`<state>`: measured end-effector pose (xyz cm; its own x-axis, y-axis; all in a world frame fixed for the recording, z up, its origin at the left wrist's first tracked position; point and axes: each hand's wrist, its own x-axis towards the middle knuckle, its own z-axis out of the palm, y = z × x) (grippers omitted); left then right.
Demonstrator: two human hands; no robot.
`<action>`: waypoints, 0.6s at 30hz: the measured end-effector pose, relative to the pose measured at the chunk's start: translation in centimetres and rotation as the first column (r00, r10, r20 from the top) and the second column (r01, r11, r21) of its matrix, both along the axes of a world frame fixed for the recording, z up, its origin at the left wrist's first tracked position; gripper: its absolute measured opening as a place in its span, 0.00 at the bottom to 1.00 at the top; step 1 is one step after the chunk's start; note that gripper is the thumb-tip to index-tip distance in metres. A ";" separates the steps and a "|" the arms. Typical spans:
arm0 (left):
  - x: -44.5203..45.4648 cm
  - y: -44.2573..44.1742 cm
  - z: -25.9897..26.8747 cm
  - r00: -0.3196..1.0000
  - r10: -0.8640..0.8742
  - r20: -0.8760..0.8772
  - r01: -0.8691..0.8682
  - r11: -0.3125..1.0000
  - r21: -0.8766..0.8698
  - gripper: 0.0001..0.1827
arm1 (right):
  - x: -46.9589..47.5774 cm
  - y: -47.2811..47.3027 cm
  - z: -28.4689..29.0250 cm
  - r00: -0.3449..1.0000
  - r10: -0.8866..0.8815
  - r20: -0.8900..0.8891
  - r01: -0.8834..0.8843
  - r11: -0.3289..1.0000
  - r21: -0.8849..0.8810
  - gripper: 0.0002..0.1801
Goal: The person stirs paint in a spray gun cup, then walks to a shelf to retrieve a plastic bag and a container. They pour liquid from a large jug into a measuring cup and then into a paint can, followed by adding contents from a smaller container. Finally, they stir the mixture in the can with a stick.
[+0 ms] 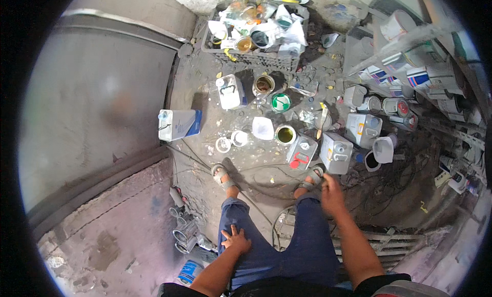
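Note:
My left hand [236, 239] rests on my left thigh with its fingers spread and nothing in it. My right hand [332, 193] is a little blurred beside my right knee, near the sandal; whether it holds anything I cannot tell. Just beyond it stand a metal can with a grey cap [336, 153] and a metal can with a red cap [301, 153]. An open tin of greenish liquid [285, 135] is beside a white paper cone or cup [263, 128]. Farther off are a green-topped tin [281, 103], an open tin with brown contents [264, 84] and a white rectangular can [230, 91].
A plastic crate [253, 60] full of used cups stands at the back. Shelves with paint tins [419, 78] line the right. Another rectangular can [180, 124] is near the grey metal panel [103, 93]. Hoses [257, 208] cross the dirty floor around my feet.

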<state>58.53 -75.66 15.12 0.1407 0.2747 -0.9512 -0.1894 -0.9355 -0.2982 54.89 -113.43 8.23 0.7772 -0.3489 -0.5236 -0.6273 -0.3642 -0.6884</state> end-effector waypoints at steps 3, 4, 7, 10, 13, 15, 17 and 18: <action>2.8 3.6 -1.6 0.999 0.044 0.015 -0.042 0.996 -0.079 0.36 | 6.3 4.8 -1.7 0.996 0.094 -0.004 -0.094 0.995 -0.022 0.32; 4.0 4.8 -2.3 0.999 0.045 0.014 -0.043 0.992 -0.116 0.35 | 8.6 6.1 -2.8 0.995 0.096 -0.026 -0.097 0.995 -0.030 0.34; 7.5 8.9 -3.8 0.991 0.032 0.133 -0.010 0.987 -0.162 0.33 | 16.1 9.5 -6.9 0.996 0.063 -0.062 -0.067 0.995 -0.074 0.40; 10.3 14.8 -4.8 0.939 0.202 0.278 -0.118 0.949 -0.292 0.30 | 26.2 14.0 -10.7 0.997 0.039 -0.068 -0.045 0.995 -0.086 0.46; 11.4 19.7 -5.6 0.894 0.296 0.336 -0.141 0.898 -0.417 0.28 | 35.4 18.4 -17.1 0.992 0.128 -0.022 -0.129 0.950 -0.285 0.52; 12.2 20.8 -5.5 0.900 0.298 0.320 -0.152 0.900 -0.409 0.28 | 41.1 20.9 -20.8 0.990 0.112 -0.080 -0.135 0.907 -0.399 0.57; 13.3 21.6 -5.9 0.906 0.295 0.303 -0.141 0.887 -0.440 0.28 | 45.7 22.0 -23.9 0.997 0.076 -0.030 -0.081 0.867 -0.491 0.60; 13.8 21.8 -6.1 0.909 0.296 0.294 -0.135 0.875 -0.465 0.28 | 47.6 22.0 -24.5 0.997 0.067 -0.028 -0.072 0.854 -0.515 0.61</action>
